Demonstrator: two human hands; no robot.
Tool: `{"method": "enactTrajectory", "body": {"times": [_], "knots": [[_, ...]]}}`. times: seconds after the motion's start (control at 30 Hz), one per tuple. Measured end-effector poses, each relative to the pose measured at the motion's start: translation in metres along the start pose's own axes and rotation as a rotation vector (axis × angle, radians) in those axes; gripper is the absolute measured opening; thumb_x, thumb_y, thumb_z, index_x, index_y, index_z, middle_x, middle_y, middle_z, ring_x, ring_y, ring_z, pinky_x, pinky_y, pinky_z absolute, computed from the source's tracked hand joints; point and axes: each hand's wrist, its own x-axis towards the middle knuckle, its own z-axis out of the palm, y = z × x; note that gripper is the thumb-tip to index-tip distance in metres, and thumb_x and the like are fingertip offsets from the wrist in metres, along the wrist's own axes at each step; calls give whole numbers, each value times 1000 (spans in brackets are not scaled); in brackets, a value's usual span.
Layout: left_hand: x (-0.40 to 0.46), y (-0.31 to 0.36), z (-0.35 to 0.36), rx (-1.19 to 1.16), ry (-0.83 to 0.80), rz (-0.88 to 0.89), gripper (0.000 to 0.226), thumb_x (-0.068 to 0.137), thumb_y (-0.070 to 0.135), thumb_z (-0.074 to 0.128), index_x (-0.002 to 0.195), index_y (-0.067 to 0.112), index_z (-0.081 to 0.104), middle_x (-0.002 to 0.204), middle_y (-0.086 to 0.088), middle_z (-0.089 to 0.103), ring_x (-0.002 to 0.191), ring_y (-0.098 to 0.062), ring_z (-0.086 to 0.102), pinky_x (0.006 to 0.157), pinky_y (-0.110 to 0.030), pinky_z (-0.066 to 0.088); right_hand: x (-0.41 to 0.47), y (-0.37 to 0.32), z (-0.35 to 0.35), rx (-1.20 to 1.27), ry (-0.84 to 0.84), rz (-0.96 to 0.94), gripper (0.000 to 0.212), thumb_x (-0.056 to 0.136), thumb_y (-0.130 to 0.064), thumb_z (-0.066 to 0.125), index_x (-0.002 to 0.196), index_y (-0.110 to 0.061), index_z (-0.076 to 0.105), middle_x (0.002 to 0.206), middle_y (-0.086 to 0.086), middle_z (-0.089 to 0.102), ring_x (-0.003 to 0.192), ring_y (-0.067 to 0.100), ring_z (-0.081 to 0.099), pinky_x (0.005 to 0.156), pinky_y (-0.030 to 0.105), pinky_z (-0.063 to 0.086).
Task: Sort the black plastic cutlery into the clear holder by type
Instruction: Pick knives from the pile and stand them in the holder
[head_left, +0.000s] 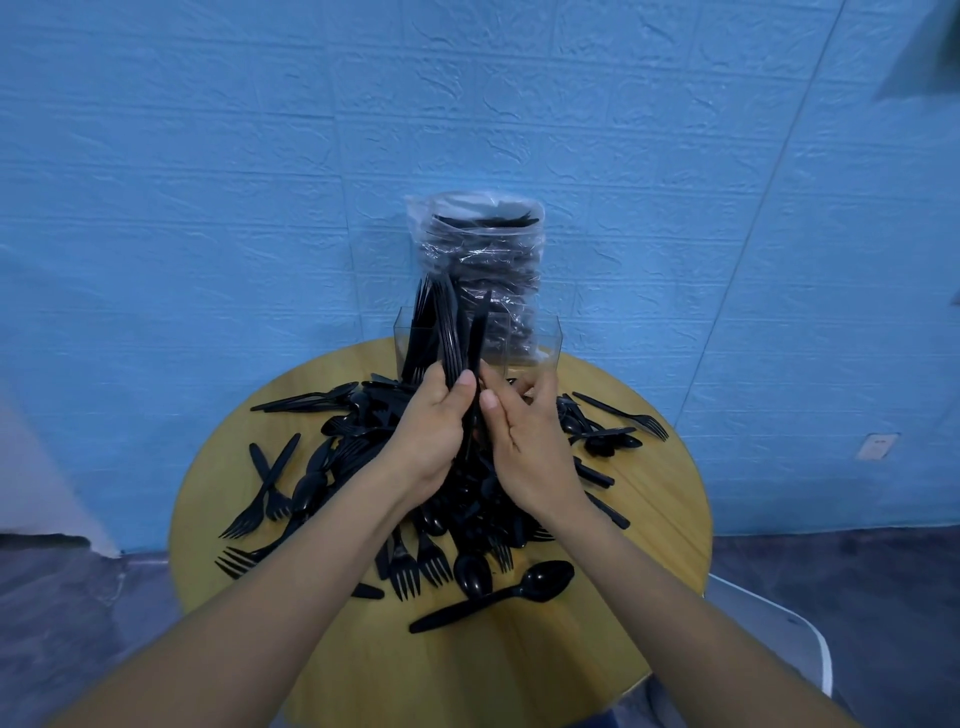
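Two hands meet above the middle of the round wooden table (649, 519). The left hand (434, 426) grips a bundle of black knives (441, 332), held upright, its thumb pressed against them. The right hand (524, 436) pinches one of the knives in the bundle with thumb and curled fingers (which piece exactly is hard to tell). The clear holder (535, 343) stands at the table's far edge, just behind the hands, with black cutlery upright in its left compartment. Behind it rises a plastic-wrapped stack (483, 249). Loose forks and spoons, the cutlery pile (363, 467), spread across the centre; a lone spoon (493, 597) lies toward the near edge.
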Motion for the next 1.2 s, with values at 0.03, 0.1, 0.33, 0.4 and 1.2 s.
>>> {"method": "enactTrajectory", "body": {"times": [0.03,0.1,0.33,0.4,1.2], "knots": [[0,0,-1,16,8,-8,29,102,17,36,125,3,45,123,-16,58,117,-24,56,101,-37,46,1,2,-1,-110,6,-50,53,99,-52,23,142,-28,41,103,-1,29,93,14,41,72,28,47],[0,-1,-3,62,17,-11,28,102,18,36,124,3,47,122,-16,59,117,-25,56,103,-41,44,3,6,-4,-193,-6,-111,53,98,-47,23,139,-22,46,102,0,31,93,18,45,70,30,47],[-9,-1,3,96,-84,20,15,102,19,36,95,15,49,81,1,54,64,-3,55,60,-18,47,33,-3,-23,469,-42,353,24,100,-14,42,112,-5,61,84,-1,62,72,9,55,68,22,44],[-11,0,5,139,-120,40,15,102,18,35,97,17,49,80,3,53,60,0,51,53,-15,43,41,-1,-23,674,-65,496,20,100,-6,41,105,-3,61,73,0,59,59,8,51,58,24,45],[-11,0,5,198,-129,14,16,101,15,36,109,12,49,81,3,61,50,3,52,49,-13,40,44,-9,-34,1053,-19,778,23,97,4,43,81,-6,56,61,4,53,51,8,48,44,15,47]]}}
